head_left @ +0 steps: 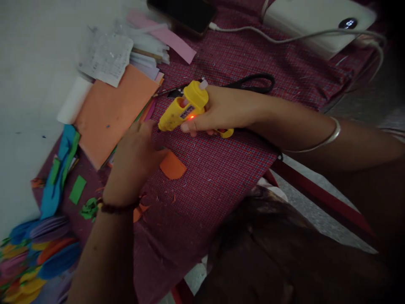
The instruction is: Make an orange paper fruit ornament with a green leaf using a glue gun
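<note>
In the head view, the right hand [228, 107] grasps a yellow glue gun [186, 110], its fingers wrapped about the handle and the thumb lying along the side. A small red light glows by the thumb, and a pale glue stick pokes out at the back. The nozzle points left and slightly down, above a red checked cloth [215, 177].

The left hand [134, 154] is just left of the glue gun, its fingertips close to the nozzle and its thumb near a small orange piece [173, 166]. These fingers are blurred and partly hidden, so I cannot tell whether they hold anything.

The small orange piece lies just below the glue gun. Left of the gun, partly behind the left hand, is a large orange sheet [107, 114], with a crumpled printed paper [109, 55] overlapping its top edge. Scissors [264, 77] with black handles lie above and right of the gun, partly behind the right hand. Farther above it are a pink strip [177, 44], a dark phone [186, 14] with a white cable [275, 41], and a white power bank [306, 23]. Well down and left of the gun are a blue strip [53, 190], a green rectangle [77, 190] and a blurred pile of coloured shapes [60, 257].
</note>
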Available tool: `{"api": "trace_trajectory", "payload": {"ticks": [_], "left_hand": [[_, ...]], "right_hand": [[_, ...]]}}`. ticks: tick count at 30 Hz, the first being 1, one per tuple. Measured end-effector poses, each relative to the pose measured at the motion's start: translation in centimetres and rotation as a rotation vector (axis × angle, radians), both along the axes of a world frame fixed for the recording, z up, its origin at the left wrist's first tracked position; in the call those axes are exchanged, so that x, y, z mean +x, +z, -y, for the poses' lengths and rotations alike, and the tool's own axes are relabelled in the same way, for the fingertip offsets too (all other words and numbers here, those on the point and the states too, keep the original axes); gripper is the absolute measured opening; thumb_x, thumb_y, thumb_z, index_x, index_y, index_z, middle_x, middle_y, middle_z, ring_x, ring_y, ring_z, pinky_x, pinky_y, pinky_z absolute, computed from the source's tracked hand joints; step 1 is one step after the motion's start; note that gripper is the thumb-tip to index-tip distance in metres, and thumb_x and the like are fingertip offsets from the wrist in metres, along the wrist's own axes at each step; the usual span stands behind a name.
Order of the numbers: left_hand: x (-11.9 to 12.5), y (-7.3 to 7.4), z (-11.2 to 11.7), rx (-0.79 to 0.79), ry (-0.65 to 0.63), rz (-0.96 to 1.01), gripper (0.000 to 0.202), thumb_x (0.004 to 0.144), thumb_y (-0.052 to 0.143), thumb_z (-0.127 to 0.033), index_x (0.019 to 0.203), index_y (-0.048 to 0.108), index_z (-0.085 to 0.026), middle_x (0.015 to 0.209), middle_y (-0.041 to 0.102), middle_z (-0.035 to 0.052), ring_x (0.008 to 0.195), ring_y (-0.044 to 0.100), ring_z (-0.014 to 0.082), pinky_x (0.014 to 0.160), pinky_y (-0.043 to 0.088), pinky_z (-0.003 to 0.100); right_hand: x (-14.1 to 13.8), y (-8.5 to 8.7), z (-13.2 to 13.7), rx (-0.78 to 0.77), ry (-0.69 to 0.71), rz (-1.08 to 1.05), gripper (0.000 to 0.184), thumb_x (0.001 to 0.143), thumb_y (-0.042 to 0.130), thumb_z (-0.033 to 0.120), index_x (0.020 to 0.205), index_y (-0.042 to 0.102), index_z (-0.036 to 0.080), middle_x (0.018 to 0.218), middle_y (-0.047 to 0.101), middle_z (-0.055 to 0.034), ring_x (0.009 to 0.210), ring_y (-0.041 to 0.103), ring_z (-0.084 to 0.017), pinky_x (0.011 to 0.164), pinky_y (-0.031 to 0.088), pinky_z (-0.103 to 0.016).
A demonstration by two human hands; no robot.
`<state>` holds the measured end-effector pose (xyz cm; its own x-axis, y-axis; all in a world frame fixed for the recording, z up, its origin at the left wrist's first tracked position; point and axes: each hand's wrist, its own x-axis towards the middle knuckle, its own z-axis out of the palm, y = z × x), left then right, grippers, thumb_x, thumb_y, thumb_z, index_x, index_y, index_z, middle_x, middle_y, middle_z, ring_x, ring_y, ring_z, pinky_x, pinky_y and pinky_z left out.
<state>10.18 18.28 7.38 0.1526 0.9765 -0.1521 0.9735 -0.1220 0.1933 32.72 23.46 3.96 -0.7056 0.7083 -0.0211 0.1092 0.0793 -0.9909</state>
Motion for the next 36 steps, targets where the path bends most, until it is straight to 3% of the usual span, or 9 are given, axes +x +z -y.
{"api": "trace_trajectory", "payload": {"ticks": [2,4,8,12,20,24,26,31,36], "left_hand": [[-0.2,0.7,2.2,0.206,0.096,0.006,0.051,0.073,0.073,-0.034,0.119,0.06,-0.016,0.108,0.061,0.0096,0.09,0.059,0.0223,0.081,0.047,0.036],[-0.1,0.8,4.8,0.394,0.289,0.027,0.026,0.082,0.064,-0.037,0.1,0.064,-0.018,0.092,0.063,0.0041,0.079,0.059,0.0178,0.072,0.047,0.032],[2.0,-1.6,8.4,0.216,0.329,0.0,0.028,0.086,0.058,-0.044,0.072,0.056,-0.019,0.071,0.055,0.0015,0.067,0.054,0.0173,0.064,0.043,0.032],[4.4,-3.7,8.1,0.208,0.353,-0.162,0.034,0.082,0.06,-0.053,0.078,0.054,-0.02,0.081,0.057,0.0068,0.081,0.057,0.0238,0.073,0.045,0.037],[5.9,-1.7,6.8,0.014,0.351,-0.322,0.015,0.08,0.055,-0.025,0.091,0.059,-0.017,0.087,0.067,0.011,0.082,0.063,0.0271,0.069,0.04,0.034],[5.2,-1.8,7.4,0.098,0.414,-0.255,0.008,0.081,0.049,-0.019,0.079,0.056,-0.019,0.075,0.063,0.0071,0.072,0.058,0.0233,0.063,0.03,0.032],[4.5,-2.0,7.9,0.175,0.453,-0.173,0.016,0.082,0.047,-0.017,0.067,0.049,-0.021,0.065,0.055,0.0041,0.064,0.05,0.0206,0.06,0.025,0.031],[3.4,-2.3,8.9,0.243,0.487,-0.007,0.029,0.085,0.043,-0.014,0.058,0.038,-0.022,0.054,0.039,-0.0014,0.053,0.036,0.016,0.057,0.017,0.032],[3.3,-3.0,9.3,0.294,0.519,0.236,0.027,0.087,0.044,-0.017,0.061,0.049,-0.02,0.056,0.046,-0.0016,0.057,0.043,0.0144,0.056,0.027,0.027]], "right_hand": [[0.0,0.1,0.1,0.004,-0.046,-0.017,0.013,0.085,0.062,0.019,0.075,0.057,0.014,0.059,0.057,0.0041,0.039,0.045,-0.003,0.033,0.033,-0.012],[0.0,0.2,0.1,0.018,-0.057,-0.046,0.015,0.085,0.063,0.021,0.074,0.057,0.014,0.058,0.056,0.0046,0.038,0.045,-0.003,0.033,0.034,-0.012],[0.0,0.3,0.2,0.006,-0.051,-0.082,0.013,0.085,0.063,0.017,0.075,0.057,0.013,0.057,0.056,0.0049,0.037,0.044,-0.003,0.032,0.034,-0.012],[-0.4,0.1,0.4,0.02,-0.05,-0.004,0.017,0.085,0.061,0.018,0.07,0.055,0.014,0.053,0.054,0.0046,0.036,0.043,-0.004,0.03,0.033,-0.013],[-1.2,-1.2,-0.2,-0.006,-0.037,-0.033,0.022,0.086,0.063,0.024,0.069,0.058,0.013,0.056,0.059,-0.0009,0.038,0.045,-0.005,0.033,0.037,-0.015],[-1.2,-1.5,-0.5,-0.017,-0.018,-0.103,0.022,0.086,0.064,0.021,0.066,0.056,0.014,0.05,0.056,0.0022,0.036,0.044,-0.004,0.032,0.035,-0.013],[-1.2,-1.5,-0.6,-0.038,-0.011,-0.128,0.023,0.086,0.064,0.02,0.066,0.055,0.014,0.049,0.055,0.003,0.035,0.043,-0.003,0.031,0.035,-0.012],[-1.7,-1.5,-0.1,-0.292,0.017,-0.216,0.013,0.088,0.066,0.018,0.078,0.058,0.012,0.057,0.062,0.001,0.039,0.05,-0.004,0.037,0.045,-0.013],[-2.9,-1.6,1.4,-0.668,0.159,-0.282,0.012,0.095,0.056,0.024,0.096,0.059,0.012,0.07,0.07,-0.005,0.055,0.066,-0.012,0.055,0.06,-0.023]]}}
